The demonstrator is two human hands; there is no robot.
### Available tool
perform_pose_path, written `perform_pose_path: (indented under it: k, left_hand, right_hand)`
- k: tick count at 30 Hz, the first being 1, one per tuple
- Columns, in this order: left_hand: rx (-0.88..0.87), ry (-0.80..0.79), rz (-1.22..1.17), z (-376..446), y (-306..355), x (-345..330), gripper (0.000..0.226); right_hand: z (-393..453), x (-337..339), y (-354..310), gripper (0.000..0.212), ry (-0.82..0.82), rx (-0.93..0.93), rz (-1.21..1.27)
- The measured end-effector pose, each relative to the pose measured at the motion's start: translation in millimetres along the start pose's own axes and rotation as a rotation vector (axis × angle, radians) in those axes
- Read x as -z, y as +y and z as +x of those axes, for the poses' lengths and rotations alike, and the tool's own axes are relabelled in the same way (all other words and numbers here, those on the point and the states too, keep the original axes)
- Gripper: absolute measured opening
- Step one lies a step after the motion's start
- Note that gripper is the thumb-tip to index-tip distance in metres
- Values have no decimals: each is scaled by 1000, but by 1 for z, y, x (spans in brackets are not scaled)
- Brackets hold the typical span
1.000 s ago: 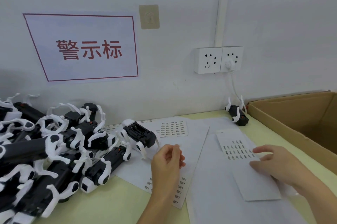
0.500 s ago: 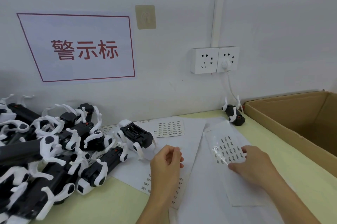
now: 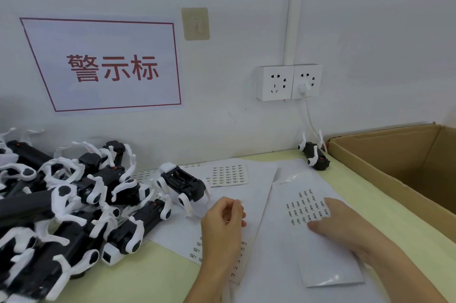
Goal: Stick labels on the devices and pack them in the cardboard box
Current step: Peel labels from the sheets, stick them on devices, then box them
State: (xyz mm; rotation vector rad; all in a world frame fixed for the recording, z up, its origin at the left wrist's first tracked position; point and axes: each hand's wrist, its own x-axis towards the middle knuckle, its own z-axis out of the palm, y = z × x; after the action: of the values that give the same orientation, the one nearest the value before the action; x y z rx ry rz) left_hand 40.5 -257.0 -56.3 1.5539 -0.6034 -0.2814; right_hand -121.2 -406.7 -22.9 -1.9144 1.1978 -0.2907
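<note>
A pile of black-and-white devices point(image 3: 74, 191) fills the table's left side. One device point(image 3: 182, 184) lies apart from it, just left of my left hand point(image 3: 222, 221). That hand hovers over white paper with its thumb and fingertips pinched together, apparently on a tiny label. My right hand point(image 3: 345, 226) lies flat on a label sheet point(image 3: 308, 206), its fingers covering the right part of the printed labels. The open cardboard box point(image 3: 385, 179) stands at the right. One more device point(image 3: 314, 154) lies by the box's near corner.
A second label sheet point(image 3: 228, 174) lies behind the lone device, on large white paper sheets point(image 3: 261, 265). The wall behind holds a double socket point(image 3: 288, 83) with a plugged-in cable and a red-framed sign point(image 3: 111, 65). Bare yellow-green tabletop point(image 3: 153, 278) shows near the front edge.
My right hand has slid left across the label sheet and onto its printed labels, and the sheet has shifted slightly. My left hand has kept its pinch and its place.
</note>
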Motion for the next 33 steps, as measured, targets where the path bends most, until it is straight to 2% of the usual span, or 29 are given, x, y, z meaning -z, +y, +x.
perform_pose_path:
  k: [4, 8, 11, 15, 17, 18, 20, 22, 24, 26, 27, 30, 33]
  left_hand:
    - [-22, 54, -27, 0, -1, -1, 25]
    - [-47, 36, -25, -3, -1, -1, 26]
    - [-80, 15, 9, -4, -1, -2, 27]
    - [-107, 13, 18, -4, 0, -2, 27]
    - [-92, 17, 1, -4, 1, -1, 27]
    - [-86, 18, -6, -3, 1, -1, 27]
    - [-81, 17, -9, -3, 1, -1, 27]
    - [-84, 10, -6, -2, 1, -1, 27]
    - [-85, -3, -4, -2, 0, -1, 27]
    - [-81, -14, -3, -2, 0, -1, 27]
    - [-77, -18, -3, -3, 0, -2, 27]
    - [-69, -27, 2, -4, -1, -2, 27]
    - [-69, -37, 6, -4, -1, -1, 27]
  right_hand:
    - [10, 25, 11, 9, 130, -44, -42]
    - [34, 27, 4, 10, 103, -66, -92]
    - [56, 23, -11, 16, 95, -5, -131]
    - [81, 15, -19, 9, 9, 33, -333]
    - [83, 12, -18, 22, 1, 4, -513]
    - [80, 10, -17, 29, 38, 1, -618]
    - [70, 4, -13, 37, 220, 61, -762]
    - [56, -9, -6, 45, 336, 189, -773]
    - [44, -23, 1, 54, 203, 276, -784]
    - [40, -32, 5, 56, 54, 264, -794]
    - [41, -32, 4, 57, 36, 240, -791]
    - [45, -26, -7, 54, 87, 204, -762]
    - [39, -27, -12, 47, 178, 280, -708]
